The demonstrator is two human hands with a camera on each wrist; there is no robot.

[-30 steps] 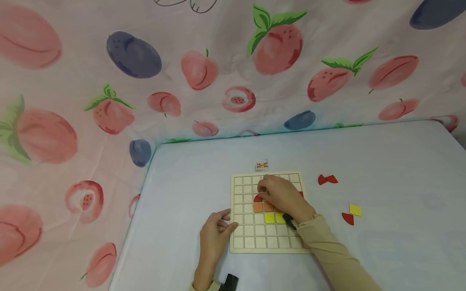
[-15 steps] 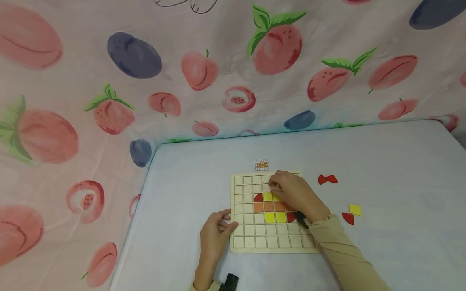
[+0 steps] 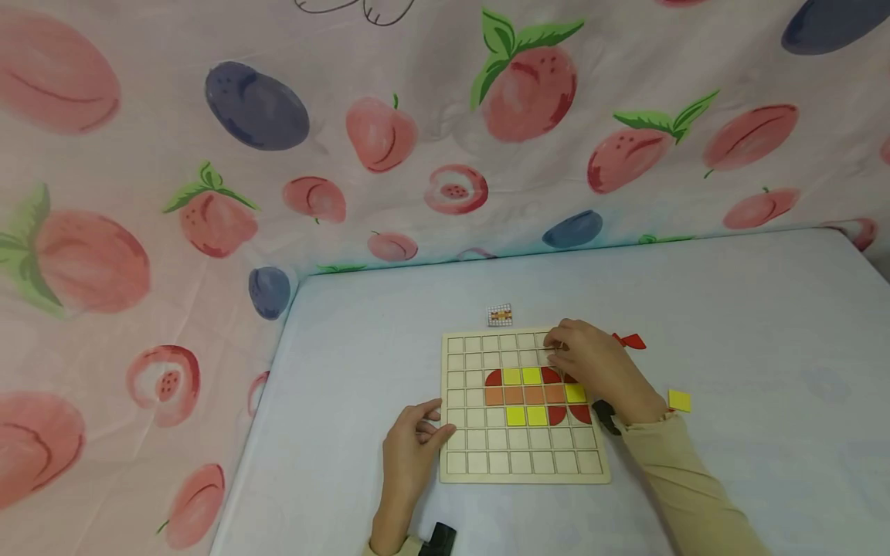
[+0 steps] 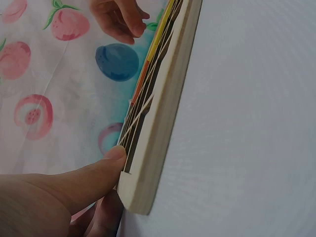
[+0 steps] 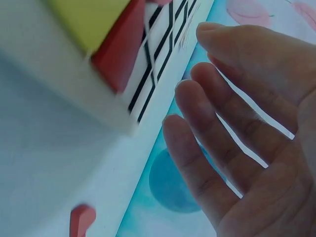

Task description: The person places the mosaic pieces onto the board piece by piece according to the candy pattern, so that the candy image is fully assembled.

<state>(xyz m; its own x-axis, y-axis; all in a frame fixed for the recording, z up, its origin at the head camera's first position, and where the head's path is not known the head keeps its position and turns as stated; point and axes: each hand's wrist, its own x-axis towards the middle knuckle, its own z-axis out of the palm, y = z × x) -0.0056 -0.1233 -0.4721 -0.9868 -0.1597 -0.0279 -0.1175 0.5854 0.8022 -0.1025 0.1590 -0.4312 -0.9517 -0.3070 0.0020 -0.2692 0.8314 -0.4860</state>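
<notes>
A pale square gridded board (image 3: 524, 463) of smooth, matt wood lies at lower centre, holding flat, smooth yellow square tiles (image 3: 516, 416). Pink fruit-printed cloth (image 3: 431, 69), softly creased, fills the top; lower right, a wrinkled beige cloth sleeve (image 3: 688, 471).

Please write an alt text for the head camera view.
A person's right hand hovers over a wooden grid board bearing red, yellow and orange tiles; the left hand touches the board's left edge. A small patterned card lies beyond it.
</notes>
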